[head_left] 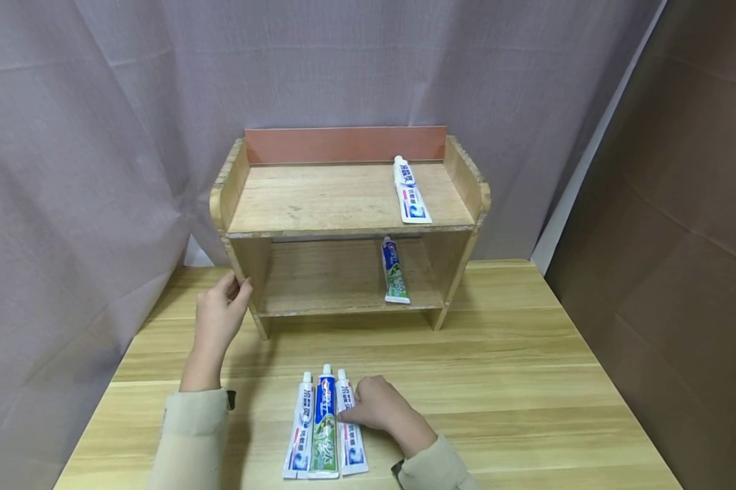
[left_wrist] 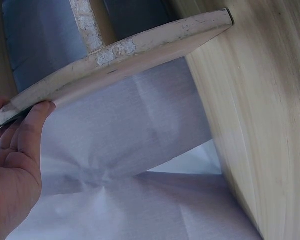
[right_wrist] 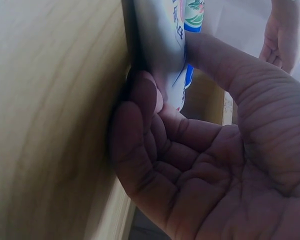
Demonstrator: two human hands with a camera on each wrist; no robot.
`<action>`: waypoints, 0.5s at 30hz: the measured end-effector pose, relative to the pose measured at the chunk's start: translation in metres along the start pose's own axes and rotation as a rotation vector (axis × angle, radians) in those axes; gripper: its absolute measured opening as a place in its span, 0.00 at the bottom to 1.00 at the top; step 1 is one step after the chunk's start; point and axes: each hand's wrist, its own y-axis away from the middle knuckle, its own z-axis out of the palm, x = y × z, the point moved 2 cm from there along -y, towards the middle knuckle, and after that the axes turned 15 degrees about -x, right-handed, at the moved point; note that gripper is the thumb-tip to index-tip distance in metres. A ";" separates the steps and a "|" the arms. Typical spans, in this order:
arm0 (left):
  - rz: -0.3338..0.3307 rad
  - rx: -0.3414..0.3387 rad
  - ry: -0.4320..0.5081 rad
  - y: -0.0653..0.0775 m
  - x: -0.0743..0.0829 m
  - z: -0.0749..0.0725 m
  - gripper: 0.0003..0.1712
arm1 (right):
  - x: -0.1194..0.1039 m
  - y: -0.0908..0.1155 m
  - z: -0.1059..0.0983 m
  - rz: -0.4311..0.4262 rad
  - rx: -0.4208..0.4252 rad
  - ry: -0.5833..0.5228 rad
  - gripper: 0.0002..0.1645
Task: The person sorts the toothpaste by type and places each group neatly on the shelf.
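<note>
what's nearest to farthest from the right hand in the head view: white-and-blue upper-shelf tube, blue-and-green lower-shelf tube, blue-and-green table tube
1. Blue-and-green table tube, just left of the right hand
2. Blue-and-green lower-shelf tube, farther forward
3. White-and-blue upper-shelf tube, higher and farthest

The middle tube [head_left: 324, 429] is blue and green (white-capped).

A wooden table [head_left: 527, 381] carries three toothpaste tubes [head_left: 324, 425] and a shelf [head_left: 319, 197] holding two more tubes [head_left: 411, 197].
</note>
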 end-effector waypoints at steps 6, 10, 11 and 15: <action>-0.015 -0.009 0.011 0.001 0.000 0.000 0.13 | 0.000 0.000 0.000 -0.005 0.003 -0.003 0.28; -0.015 -0.014 0.017 0.001 -0.001 0.000 0.15 | 0.001 -0.001 0.001 -0.005 0.000 -0.006 0.28; -0.015 -0.015 0.019 0.001 -0.001 0.001 0.15 | 0.001 -0.001 0.001 -0.004 -0.001 -0.006 0.28; -0.015 -0.012 0.017 0.000 -0.001 0.001 0.15 | 0.002 -0.001 0.001 -0.007 0.000 -0.008 0.28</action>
